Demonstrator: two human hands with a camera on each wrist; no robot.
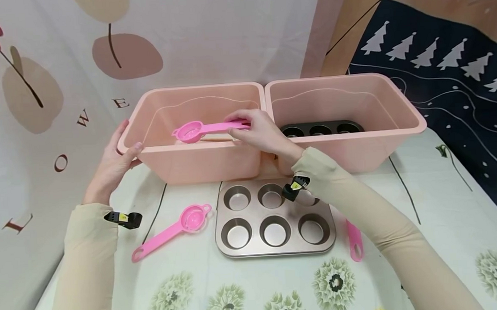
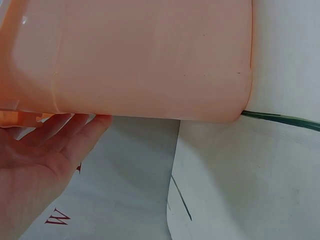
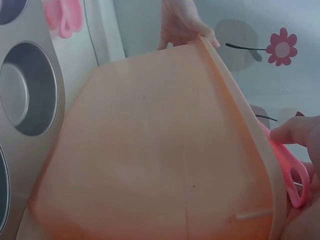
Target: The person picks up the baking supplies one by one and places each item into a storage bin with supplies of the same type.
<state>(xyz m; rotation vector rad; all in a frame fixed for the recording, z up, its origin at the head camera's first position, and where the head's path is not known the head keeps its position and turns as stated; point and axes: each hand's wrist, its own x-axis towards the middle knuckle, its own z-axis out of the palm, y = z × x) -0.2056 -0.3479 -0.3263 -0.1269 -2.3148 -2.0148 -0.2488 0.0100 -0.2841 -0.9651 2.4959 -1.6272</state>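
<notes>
My right hand (image 1: 264,131) pinches the handle of a pink egg separator (image 1: 190,131) over the left pink bin (image 1: 198,163). The separator's slotted cup points left, level with the bin's front rim; its looped handle end (image 3: 299,187) shows by the palm in the right wrist view. A light, flat-edged thing (image 1: 217,138) lies inside that bin, mostly hidden by the rim. With thumb at the rim and fingers along the outer side, my left hand (image 1: 113,164) holds the bin's left front corner. The left wrist view shows those fingers (image 2: 82,137) against the wall.
A metal muffin pan (image 1: 275,248) lies before the bins. Left of it is a second pink egg separator (image 1: 172,231); a pink handle (image 1: 355,243) sticks out beneath my right sleeve. The right pink bin (image 1: 358,151) holds a dark muffin pan (image 1: 335,123).
</notes>
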